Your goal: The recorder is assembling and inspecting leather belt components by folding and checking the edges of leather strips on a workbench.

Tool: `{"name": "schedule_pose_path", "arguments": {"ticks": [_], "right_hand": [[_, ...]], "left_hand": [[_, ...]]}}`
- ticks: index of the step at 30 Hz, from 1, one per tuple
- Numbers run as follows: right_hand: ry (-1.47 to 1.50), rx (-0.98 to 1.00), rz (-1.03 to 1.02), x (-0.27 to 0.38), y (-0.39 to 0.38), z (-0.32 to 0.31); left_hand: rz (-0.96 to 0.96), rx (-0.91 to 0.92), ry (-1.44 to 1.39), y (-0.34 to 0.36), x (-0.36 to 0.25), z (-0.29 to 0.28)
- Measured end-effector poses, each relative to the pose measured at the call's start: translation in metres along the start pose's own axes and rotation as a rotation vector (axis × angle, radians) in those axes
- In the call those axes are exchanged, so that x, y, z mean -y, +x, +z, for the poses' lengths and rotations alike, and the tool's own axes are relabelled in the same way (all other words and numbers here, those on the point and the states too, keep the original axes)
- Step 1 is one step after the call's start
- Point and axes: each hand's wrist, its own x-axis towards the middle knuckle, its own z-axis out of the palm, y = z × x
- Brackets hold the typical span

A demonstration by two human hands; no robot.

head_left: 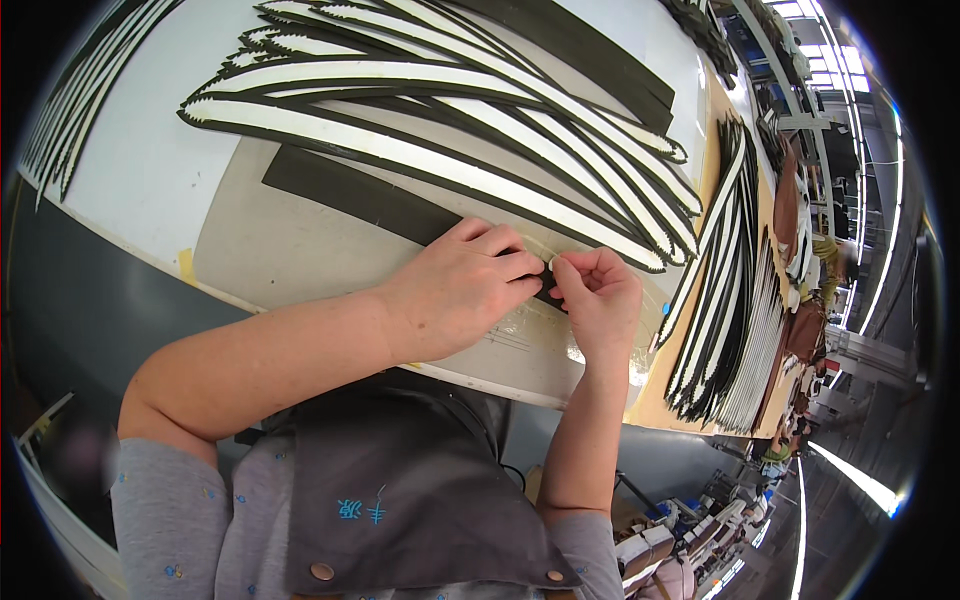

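Note:
A flat dark strip lies slantwise on the grey work board, its right end running under both hands. My left hand bears down on that strip, fingers bent around its right part. Close beside those fingertips, my right hand is closed in a pinch at the strip's end. Something small and pale shows at the pinch, too small to name. Just beyond the hands lies a pile of long dark strips with white middles and notched ends.
A wide dark band lies behind the pile. More black-and-white strips hang together at the right over a tan board. Another bundle of thin strips rests at the far left. Yellow tape marks the table's front edge.

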Motion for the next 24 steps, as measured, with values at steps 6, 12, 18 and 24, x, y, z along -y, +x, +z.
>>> {"name": "schedule_pose_path", "arguments": {"ticks": [6,12,18,24], "right_hand": [[0.272,-0.066,0.032,0.004,-0.008,-0.006],[0.198,-0.041,0.03,-0.001,-0.007,-0.002],[0.137,-0.034,0.002,-0.005,-0.006,0.002],[0.13,-0.104,-0.017,-0.001,-0.008,0.005]], "left_hand": [[0.002,0.009,0.016,0.001,-0.001,-0.002],[-0.007,-0.006,0.014,0.001,0.0,-0.001],[-0.011,-0.008,0.001,0.001,0.0,-0.001],[-0.001,-0.019,0.022,0.001,0.0,-0.001]]}}
